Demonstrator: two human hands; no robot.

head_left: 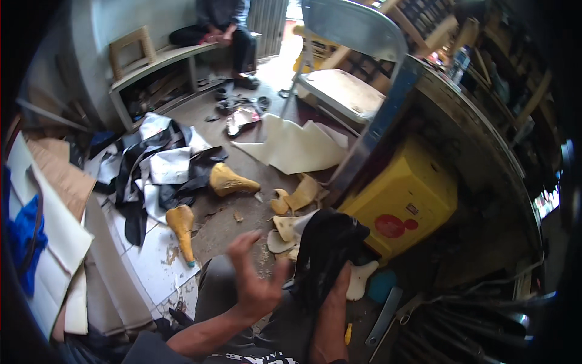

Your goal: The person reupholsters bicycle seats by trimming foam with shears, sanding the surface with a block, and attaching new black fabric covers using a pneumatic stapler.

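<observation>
My left hand (259, 280) is raised over my lap with its fingers apart, slightly smeared by motion and holding nothing. Just right of it, a black, limp-looking cover (327, 242) drapes over something whose shape I cannot make out. My right hand (341, 288) grips this from the right side, its fingers mostly hidden behind the black material. Ahead on the floor lie two yellow-tan bicycle-saddle-shaped pieces, one pointing right (232, 181) and one pointing toward me (181, 230). Cream foam offcuts (284, 229) lie beyond the black cover.
A yellow plastic crate (403, 200) sits to the right under a workbench (479, 115). A metal folding chair (345, 94) stands ahead, beside a cream foam sheet (294, 145). Black and white scraps (167, 164) cover the left floor. A person (223, 30) sits on a far bench (163, 60).
</observation>
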